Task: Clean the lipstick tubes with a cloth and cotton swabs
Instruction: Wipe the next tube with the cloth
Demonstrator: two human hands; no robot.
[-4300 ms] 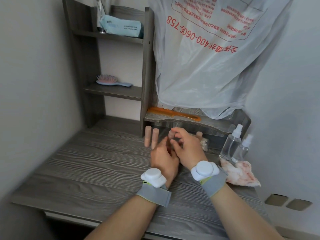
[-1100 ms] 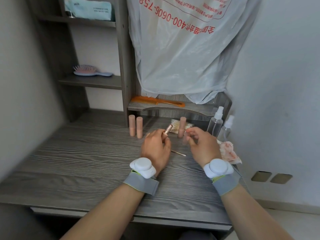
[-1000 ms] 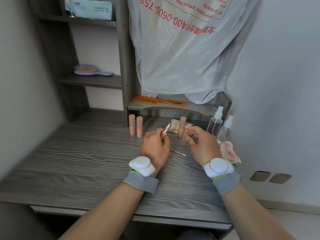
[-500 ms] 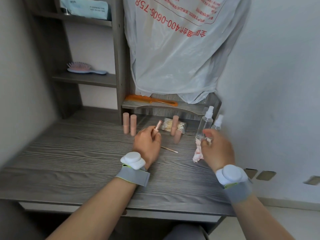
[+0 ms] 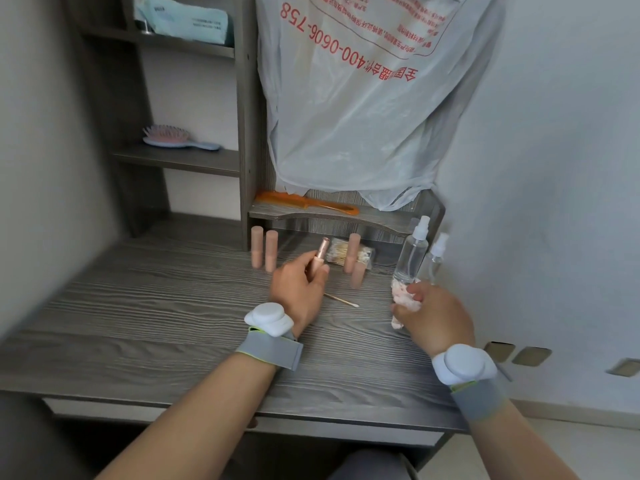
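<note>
Lipstick tube (image 5: 320,252): lower half buried in the curled fingers of the left hand (image 5: 299,292).
Cloth (image 5: 401,297): mostly behind the right hand (image 5: 433,313); only a pink-white wad shows.
Cotton swab (image 5: 344,302): left end hidden under the left hand.
Standing tubes (image 5: 263,252): motion-blurred, edges doubled.
Far spray bottle (image 5: 437,254): base lost behind the right hand.
Plastic bag (image 5: 346,116): top cut off; small print unreadable.
Shelf packet (image 5: 187,20): cropped by the upper edge.
</note>
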